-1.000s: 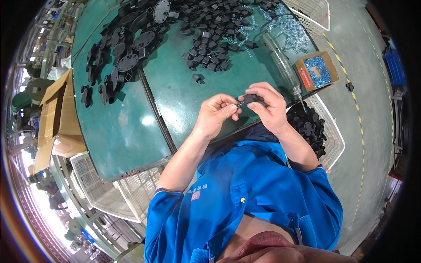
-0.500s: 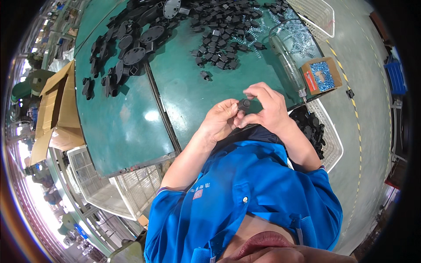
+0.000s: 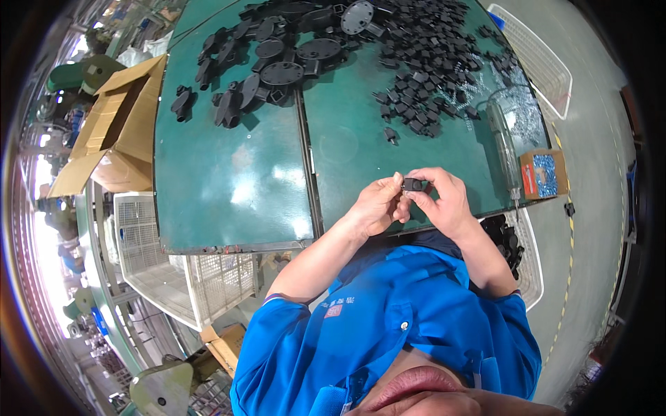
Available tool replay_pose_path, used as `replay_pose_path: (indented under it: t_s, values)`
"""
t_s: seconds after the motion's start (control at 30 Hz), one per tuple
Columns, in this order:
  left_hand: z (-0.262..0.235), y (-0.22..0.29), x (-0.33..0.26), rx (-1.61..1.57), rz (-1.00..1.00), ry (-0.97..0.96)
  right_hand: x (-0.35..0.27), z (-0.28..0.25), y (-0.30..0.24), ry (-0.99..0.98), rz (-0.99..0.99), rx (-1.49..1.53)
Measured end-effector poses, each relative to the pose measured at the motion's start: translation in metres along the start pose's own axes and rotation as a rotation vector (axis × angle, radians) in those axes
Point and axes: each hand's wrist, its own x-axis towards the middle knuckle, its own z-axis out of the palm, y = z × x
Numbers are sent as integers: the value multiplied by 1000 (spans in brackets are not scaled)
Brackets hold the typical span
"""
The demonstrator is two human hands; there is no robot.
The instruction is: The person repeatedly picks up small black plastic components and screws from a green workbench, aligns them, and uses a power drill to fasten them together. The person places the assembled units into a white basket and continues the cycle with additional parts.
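Above the near edge of the green table, a small black plastic part is held between my two hands. My left hand pinches its left end between thumb and fingertips. The fingers of my right hand close round its right end, hiding some of it. Farther off, a heap of similar small black blocks covers the back right of the table, with one block lying apart at its near side. Larger black pieces with round plates lie at the back left.
Thin metal springs lie right of the heap. A powered screwdriver rests by the right edge, beside a small cardboard box of bluish screws. White crates stand below the table; an open carton is at left.
The small black part has turned from upright to lying sideways. My right fingers, spread around it before, have closed on it. The whole view has shifted, so the table sits farther right.
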Motion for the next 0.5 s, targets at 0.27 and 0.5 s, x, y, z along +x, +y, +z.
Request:
replay_pose_path:
  t_s: [0.27,0.5]
  values:
    - [-73,177,14,2054,820,1349,-34,-29,30,242,134,155]
    - [-122,208,31,2177,840,1332,-46,-35,29,226,116,170]
